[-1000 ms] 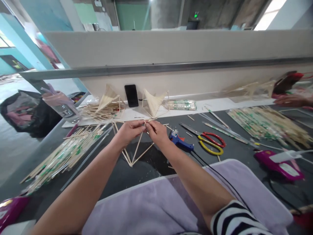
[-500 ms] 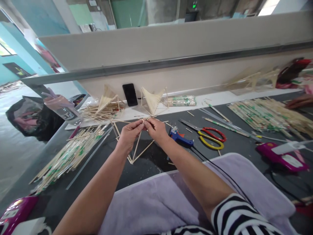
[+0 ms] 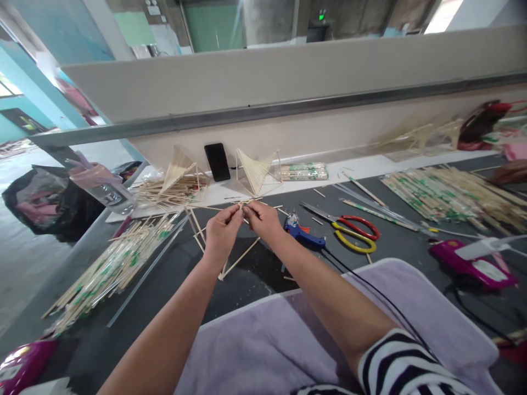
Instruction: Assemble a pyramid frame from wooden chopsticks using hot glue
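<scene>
Both hands meet over a frame of thin wooden sticks (image 3: 242,257) on the dark table. My left hand (image 3: 223,227) pinches a joint at the frame's far side, fingertips pressed together. Touching it from the right, my right hand (image 3: 261,219) is closed on the same joint. The fingers hide the exact spot where the sticks meet. To the right of my right hand lies a blue glue gun (image 3: 303,235), its black cord trailing over the towel. Scissors (image 3: 349,225) with red and yellow handles lie beyond it, blades pointing left.
Bagged sticks (image 3: 119,258) lie left, more stick packs (image 3: 444,192) right. Finished stick models (image 3: 255,171) and a phone (image 3: 217,162) stand along the back panel. A lilac towel (image 3: 263,345) covers the front edge. Another person's hand (image 3: 508,173) is at far right.
My left hand has turned slightly and its fingers are more bunched at the joint. The right hand stays almost in place. The view has shifted a little.
</scene>
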Motion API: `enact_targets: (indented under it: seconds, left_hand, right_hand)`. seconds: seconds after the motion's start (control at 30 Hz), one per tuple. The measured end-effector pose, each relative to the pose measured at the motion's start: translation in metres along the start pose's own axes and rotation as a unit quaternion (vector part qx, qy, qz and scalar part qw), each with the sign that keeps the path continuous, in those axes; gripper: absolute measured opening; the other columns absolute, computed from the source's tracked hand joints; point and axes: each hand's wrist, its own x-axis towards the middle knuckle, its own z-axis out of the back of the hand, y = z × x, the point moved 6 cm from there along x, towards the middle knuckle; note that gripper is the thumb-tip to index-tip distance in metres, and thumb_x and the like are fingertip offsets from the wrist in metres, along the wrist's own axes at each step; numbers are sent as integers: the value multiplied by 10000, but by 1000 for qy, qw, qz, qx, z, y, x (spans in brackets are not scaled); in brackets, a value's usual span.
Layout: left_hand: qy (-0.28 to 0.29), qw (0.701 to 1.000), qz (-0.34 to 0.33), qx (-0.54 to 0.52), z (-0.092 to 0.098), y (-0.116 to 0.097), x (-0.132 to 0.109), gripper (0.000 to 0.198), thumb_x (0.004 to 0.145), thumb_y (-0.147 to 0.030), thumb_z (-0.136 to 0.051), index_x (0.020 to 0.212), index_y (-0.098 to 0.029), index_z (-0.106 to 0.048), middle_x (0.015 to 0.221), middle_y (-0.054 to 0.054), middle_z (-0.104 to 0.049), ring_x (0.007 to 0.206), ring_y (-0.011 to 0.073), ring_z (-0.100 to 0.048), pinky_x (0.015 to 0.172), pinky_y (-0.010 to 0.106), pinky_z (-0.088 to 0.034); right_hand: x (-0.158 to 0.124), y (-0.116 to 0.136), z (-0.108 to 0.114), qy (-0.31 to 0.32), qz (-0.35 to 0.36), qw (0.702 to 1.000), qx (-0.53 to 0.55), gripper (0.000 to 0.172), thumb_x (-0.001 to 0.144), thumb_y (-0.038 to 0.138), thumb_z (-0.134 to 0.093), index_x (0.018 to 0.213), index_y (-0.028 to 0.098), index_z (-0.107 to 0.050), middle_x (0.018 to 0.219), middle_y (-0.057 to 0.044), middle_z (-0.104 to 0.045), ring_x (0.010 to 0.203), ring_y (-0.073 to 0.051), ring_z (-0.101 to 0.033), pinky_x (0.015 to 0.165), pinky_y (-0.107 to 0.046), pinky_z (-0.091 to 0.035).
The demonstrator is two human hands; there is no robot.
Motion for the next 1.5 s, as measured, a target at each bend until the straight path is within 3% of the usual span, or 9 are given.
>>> enact_targets:
  seconds: [0.67,0.77,0.87,1.0,1.13,1.27,1.4,1.5]
  left_hand:
    - [9,995,-46,89,1,-2,1,294,805,-342,-535,965,-148,-687,757,22,-673,691,138,-593,677,210,-438]
    - [4,993,-48,106,3,-4,1,297,807,-347,-536,967,-150,-690,749,16,-671,700,138,-593,679,205,-425]
    - [-1,990,-46,136,4,-7,1,289,809,-355,-535,924,-150,-703,654,-3,-635,634,124,-563,623,193,-400]
    - [0,990,-50,132,3,-9,1,291,810,-358,-534,920,-150,-706,640,-2,-628,607,119,-548,595,190,-390]
    - [6,994,-45,101,2,-4,1,310,803,-355,-543,974,-146,-694,694,12,-654,643,127,-570,638,191,-409]
    - [5,996,-41,73,3,0,0,324,803,-360,-536,978,-137,-691,709,14,-647,651,126,-561,631,187,-408]
    - [5,997,-47,68,3,1,0,314,803,-360,-533,972,-148,-693,676,0,-622,635,119,-548,615,184,-402]
    - [7,997,-42,62,2,2,1,307,797,-357,-541,966,-149,-693,689,2,-625,641,120,-555,623,187,-407]
  right_hand:
    - [0,0,-7,35,25,996,-74,212,879,271,-441,771,184,-602,749,-22,-625,736,-132,-562,690,-226,-390]
    - [8,9,6,68,15,992,-108,165,839,271,-496,924,179,-603,811,-26,-639,729,-135,-562,692,-235,-400]
    - [19,14,41,71,-56,983,-159,354,828,275,-496,1166,168,-512,937,-63,-643,779,-157,-577,720,-267,-413]
    - [10,3,80,187,-134,927,-297,395,807,261,-492,1191,167,-500,1106,-132,-598,938,-244,-574,750,-336,-419]
    - [-30,-22,85,312,-140,851,-399,462,739,225,-542,1194,159,-495,1158,-149,-565,1028,-292,-539,794,-369,-420]
    - [-65,-50,79,309,-178,804,-475,589,676,115,-548,1252,137,-427,1171,-162,-548,1045,-303,-522,786,-364,-424]
    - [-69,-61,78,263,-165,814,-491,608,662,47,-524,1252,125,-396,1050,-162,-600,1003,-299,-542,762,-354,-424]
    - [-53,-51,91,201,-157,866,-429,483,674,65,-517,1151,120,-460,973,-150,-629,920,-276,-583,746,-342,-434]
